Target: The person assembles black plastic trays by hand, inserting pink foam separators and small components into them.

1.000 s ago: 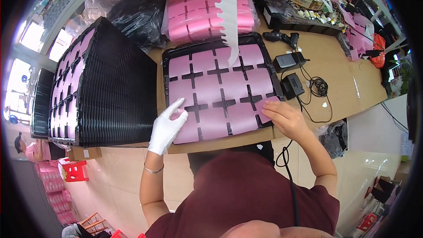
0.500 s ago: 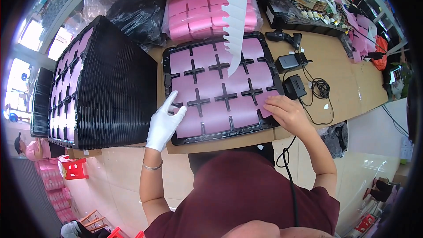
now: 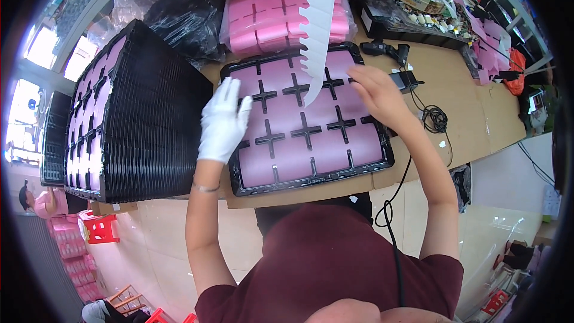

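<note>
A pink sheet (image 3: 289,115) with cross-shaped cutouts lies in a shallow black plastic tray (image 3: 350,171), and black crosses show through the cutouts. My left hand (image 3: 222,124), in a white glove, is at the tray's left edge with its fingers stretched out; it grips nothing. Over the far right part of the sheet is my bare right hand (image 3: 382,97), its fingers extended and nothing in them. Whether either palm presses on the sheet is hard to tell. A white strip with a jagged edge (image 3: 318,24) hangs in front of the tray's far side.
Left of the tray rises a tall stack of black trays (image 3: 158,119). Bagged pink sheets (image 3: 263,9) and black plastic bags (image 3: 188,21) lie behind. At right sit a cordless power tool (image 3: 388,52), a black adapter (image 3: 403,81) and a coiled cable (image 3: 434,119). A person (image 3: 48,202) is far left.
Both hands have moved away from me along the tray's sides, the left more onto the glove's flat palm. The sheet's right edge, earlier under my right fingers, now lies down in the tray.
</note>
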